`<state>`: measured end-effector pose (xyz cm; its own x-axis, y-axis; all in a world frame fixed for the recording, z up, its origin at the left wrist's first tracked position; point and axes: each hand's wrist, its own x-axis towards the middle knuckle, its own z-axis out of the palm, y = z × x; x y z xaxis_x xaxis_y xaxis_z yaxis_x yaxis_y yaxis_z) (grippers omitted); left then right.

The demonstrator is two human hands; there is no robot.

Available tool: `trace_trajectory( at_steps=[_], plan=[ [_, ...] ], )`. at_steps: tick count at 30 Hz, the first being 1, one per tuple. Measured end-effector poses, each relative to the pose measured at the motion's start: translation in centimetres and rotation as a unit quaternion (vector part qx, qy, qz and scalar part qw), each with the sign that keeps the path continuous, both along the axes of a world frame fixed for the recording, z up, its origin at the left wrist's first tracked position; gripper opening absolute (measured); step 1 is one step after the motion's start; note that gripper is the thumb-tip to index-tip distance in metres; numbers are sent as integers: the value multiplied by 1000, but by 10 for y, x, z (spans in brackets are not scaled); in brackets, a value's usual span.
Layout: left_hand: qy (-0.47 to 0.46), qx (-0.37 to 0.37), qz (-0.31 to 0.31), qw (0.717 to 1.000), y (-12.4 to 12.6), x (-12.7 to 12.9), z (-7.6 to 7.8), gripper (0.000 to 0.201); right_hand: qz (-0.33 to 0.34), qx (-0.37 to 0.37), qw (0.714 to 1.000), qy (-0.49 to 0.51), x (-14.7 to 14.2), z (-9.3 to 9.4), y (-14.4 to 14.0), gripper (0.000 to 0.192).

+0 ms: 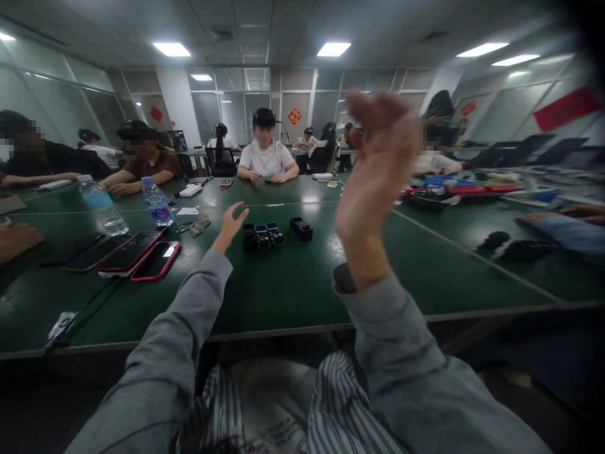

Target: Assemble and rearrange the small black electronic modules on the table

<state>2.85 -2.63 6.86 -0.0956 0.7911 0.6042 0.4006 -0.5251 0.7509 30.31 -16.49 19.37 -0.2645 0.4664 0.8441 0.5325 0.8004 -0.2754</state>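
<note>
Reaching forward over a dark green table [293,296], the person's left hand [230,226] hovers with fingers spread and empty, just left of a cluster of small black blocks [263,236]. These blocks, some with blue tops, sit on the table near its middle, not touched by either hand. They look like hard plastic pieces, probably light and stiff, smooth enough to slip; pinching one by its flat sides between thumb and forefinger seems the safest hold. Just right of the cluster lies a separate black tray-like piece [301,228]. The right hand [378,157] is raised high above and to the right of the cluster, open and loosely curled, holding nothing. Well left of the cluster lie two red-edged phones [142,255], and beyond them two water bottles [127,205]. Other people sit along the table's far side behind the cluster.
</note>
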Motion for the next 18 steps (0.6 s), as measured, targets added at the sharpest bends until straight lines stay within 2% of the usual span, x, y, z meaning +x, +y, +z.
trace_trajectory(
  at_steps=[1,2,3,4,5,8,10,13,16,18],
  plan=[
    [-22,-21,29,999,5,-6,-18,45,-20,20,999,38,-9,-5,8,72],
    [-43,-57,48,996,8,-12,-33,46,-52,46,991,118,-19,-16,20,63],
    [-43,-93,40,994,9,-16,-45,49,-79,55,981,168,-29,-31,33,57],
    [-34,-137,11,990,9,-20,-54,51,-97,36,980,168,-39,-49,48,55],
    [-41,-165,-10,985,9,-22,-60,52,-114,10,981,157,-47,-70,62,54],
    [-52,-162,-57,984,9,-20,-66,56,-143,-85,984,71,-58,-130,94,50],
    [-34,-152,-72,985,10,-15,-66,58,-139,-123,983,15,-58,-158,104,51],
    [5,-146,-87,986,8,-10,-66,55,-110,-191,975,-37,-53,-177,112,51],
    [30,-142,-89,985,4,-8,-65,49,-59,-266,961,-40,-50,-184,118,49],
    [38,-144,-95,984,2,-8,-63,46,-35,-283,958,-25,-48,-187,121,51]
  ],
)
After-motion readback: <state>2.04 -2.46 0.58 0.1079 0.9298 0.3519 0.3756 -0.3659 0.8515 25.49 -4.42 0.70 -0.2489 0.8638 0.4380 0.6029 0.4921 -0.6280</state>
